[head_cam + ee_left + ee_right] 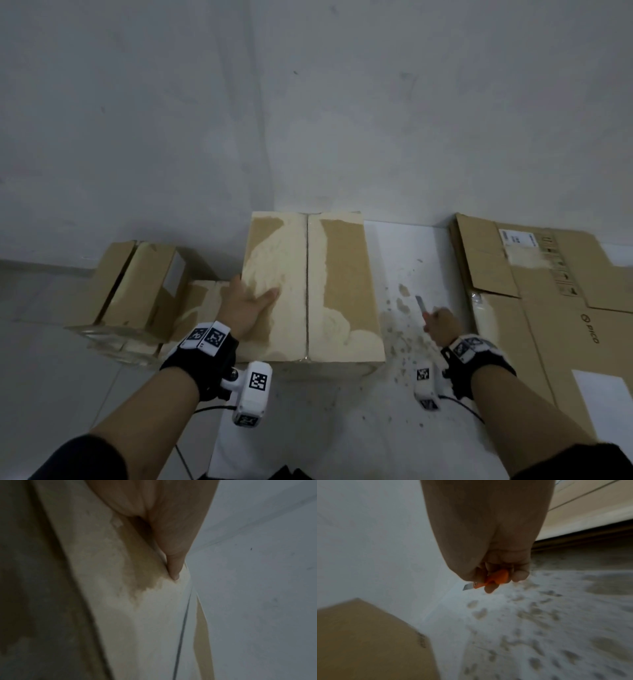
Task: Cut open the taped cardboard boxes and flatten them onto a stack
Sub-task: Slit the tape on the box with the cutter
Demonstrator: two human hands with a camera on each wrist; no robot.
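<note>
A tall brown cardboard box [342, 274] stands in front of me, its top flaps meeting at a straight centre seam, with pale torn patches on top. My left hand [251, 303] lies on the left flap [137, 601], fingers stretched flat along it. To the right of the box, my right hand [442, 323] grips an orange utility knife [494, 580]; its short blade [420, 303] sticks out, pointing away from me above the floor. A stack of flattened cardboard [548, 308] lies on the floor at the right.
Two more boxes sit left of the tall one: a tilted box [137, 284] with clear tape at its near end, and a low one [202, 301] between them. Paper scraps [400, 329] litter the white floor. A grey wall corner [263, 120] rises behind.
</note>
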